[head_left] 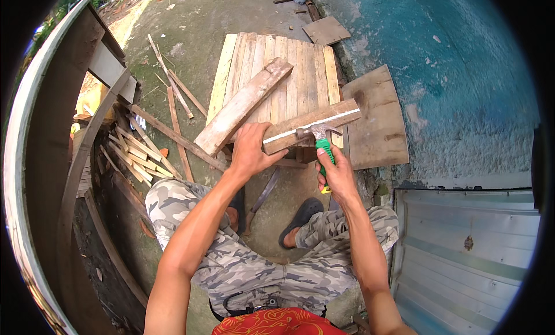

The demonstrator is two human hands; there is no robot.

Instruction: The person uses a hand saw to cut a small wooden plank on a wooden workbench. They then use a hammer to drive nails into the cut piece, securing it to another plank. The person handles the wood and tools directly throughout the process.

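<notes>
My right hand [337,172] is closed round the green and yellow grip of a claw hammer [325,152]. The hammer's metal head lies against the near side of a short wooden block [341,112] that has a white stripe along it. My left hand [252,148] grips the left end of that block, thumb in front and fingers behind. A longer, thicker plank [245,106] lies slantwise just beyond my left hand. Both pieces rest on a low table of wooden slats [276,48] in front of my knees.
Thin wood strips [139,155] are heaped on the left, with longer sticks [173,135] on the concrete. A plywood sheet [378,121] leans by the blue wall [462,103] at the right. Corrugated metal [468,248] stands near right, a curved wooden frame [34,161] far left.
</notes>
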